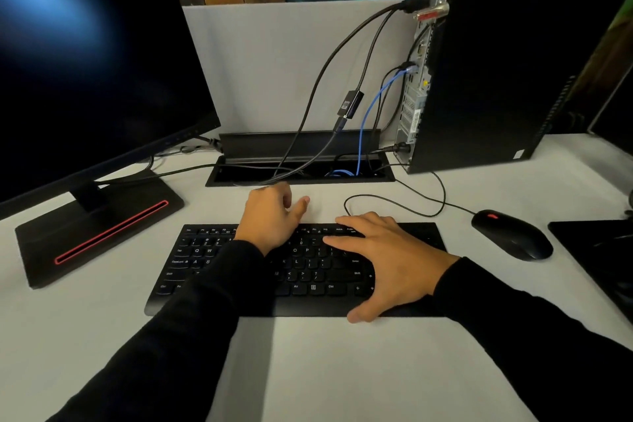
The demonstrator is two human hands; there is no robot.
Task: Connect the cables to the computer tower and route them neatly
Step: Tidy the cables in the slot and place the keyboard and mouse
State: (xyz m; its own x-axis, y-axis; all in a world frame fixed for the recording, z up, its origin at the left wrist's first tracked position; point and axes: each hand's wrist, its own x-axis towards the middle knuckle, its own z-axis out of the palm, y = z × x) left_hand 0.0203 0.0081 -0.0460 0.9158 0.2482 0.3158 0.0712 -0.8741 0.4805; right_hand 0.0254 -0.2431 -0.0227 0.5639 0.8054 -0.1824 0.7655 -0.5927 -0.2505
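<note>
The black computer tower (496, 72) stands at the back right, its rear panel (416, 96) facing left. Black cables (325, 79), one with an inline adapter (351, 103), and a blue cable (368, 120) run from the panel down into the open cable tray (298, 175) in the desk. My left hand (270, 216) hovers at the far edge of the keyboard (212, 260), fingers loosely curled, thumb out, nothing visible in it. My right hand (387, 260) rests flat on the keyboard's right half, fingers spread, thumb at its near edge.
A black mouse (512, 233) lies to the right; its thin cable (394, 204) loops across the desk toward the tower. A large monitor (85, 62) on a red-striped base (96, 233) fills the left. Another screen (613, 113) and a black pad (596, 250) sit at the right edge.
</note>
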